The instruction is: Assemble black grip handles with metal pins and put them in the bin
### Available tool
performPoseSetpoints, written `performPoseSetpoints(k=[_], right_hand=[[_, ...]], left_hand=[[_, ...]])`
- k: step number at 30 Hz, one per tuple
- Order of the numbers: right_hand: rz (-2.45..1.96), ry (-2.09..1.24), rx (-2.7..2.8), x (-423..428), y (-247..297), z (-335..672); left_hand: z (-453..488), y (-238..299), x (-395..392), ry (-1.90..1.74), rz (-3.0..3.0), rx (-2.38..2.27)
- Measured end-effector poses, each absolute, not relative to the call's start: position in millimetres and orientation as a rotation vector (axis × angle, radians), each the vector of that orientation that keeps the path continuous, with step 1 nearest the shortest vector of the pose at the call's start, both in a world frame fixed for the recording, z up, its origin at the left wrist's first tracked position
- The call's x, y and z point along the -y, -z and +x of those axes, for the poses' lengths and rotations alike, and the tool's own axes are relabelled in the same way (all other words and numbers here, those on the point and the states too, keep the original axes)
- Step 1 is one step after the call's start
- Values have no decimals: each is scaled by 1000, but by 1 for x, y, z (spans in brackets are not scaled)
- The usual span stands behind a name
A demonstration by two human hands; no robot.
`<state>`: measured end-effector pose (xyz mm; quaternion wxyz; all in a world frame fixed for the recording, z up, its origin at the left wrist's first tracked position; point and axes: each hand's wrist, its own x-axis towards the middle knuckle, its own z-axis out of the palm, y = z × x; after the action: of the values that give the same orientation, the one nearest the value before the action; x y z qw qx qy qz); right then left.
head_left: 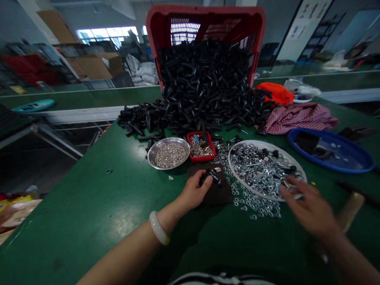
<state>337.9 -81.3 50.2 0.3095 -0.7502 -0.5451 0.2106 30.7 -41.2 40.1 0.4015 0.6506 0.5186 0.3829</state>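
Note:
My left hand (196, 190) is closed around a small black plastic handle (214, 178) with a pale metal bit at its end, above a dark square mat (218, 194). My right hand (308, 206), blurred by motion, is over the right rim of a white round tray (292, 156) heaped with shiny metal rings and nuts (255, 170). Its thumb and fingers are curled together around something metallic that I cannot make out. Loose metal rings (252, 204) lie on the table between the mat and the tray.
A red crate (206, 11) on its side spills black handles (204, 79) across the back. Near the mat stand a steel bowl (150, 157) of small metal pieces and a red box (204, 159) of pins. At right are a blue tray (350, 164), a checked cloth (299, 118) and a hammer (353, 206).

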Motion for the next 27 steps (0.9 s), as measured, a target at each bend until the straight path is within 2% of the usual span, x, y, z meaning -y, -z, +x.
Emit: performPoseSetpoints(k=[2, 3, 4, 6, 10, 13, 16, 18, 20, 27], right_hand=[[-1616, -1241, 1390, 69, -61, 260], [-1446, -1449, 1259, 62, -63, 227], [-1320, -1630, 1130, 55, -65, 199], [-1203, -1766, 920, 43, -64, 161], [-1174, -1731, 877, 29, -54, 140], [-1253, -1634, 913, 23, -43, 147], [-1402, -1561, 1044, 19, -31, 156], [-1420, -1543, 1201, 19, -24, 159], [-1398, -1511, 1323, 20, -19, 159], [-1454, -1437, 1446, 19, -18, 158]], left_hand=[[34, -39, 44, -1010, 1594, -1299], [35, -38, 47, -1023, 1583, -1295], [36, -38, 50, -1033, 1587, -1292], [38, -37, 59, -1044, 1621, -1311], [24, -40, 66, -911, 1777, -1443], [-20, -53, 44, -741, 2008, -1567], [-94, -64, -1, -870, 1886, -2128], [-143, -63, -34, -719, 1747, -2381], [-181, -54, -61, -440, 1764, -2335], [-218, -36, -92, -226, 2182, -1993]])
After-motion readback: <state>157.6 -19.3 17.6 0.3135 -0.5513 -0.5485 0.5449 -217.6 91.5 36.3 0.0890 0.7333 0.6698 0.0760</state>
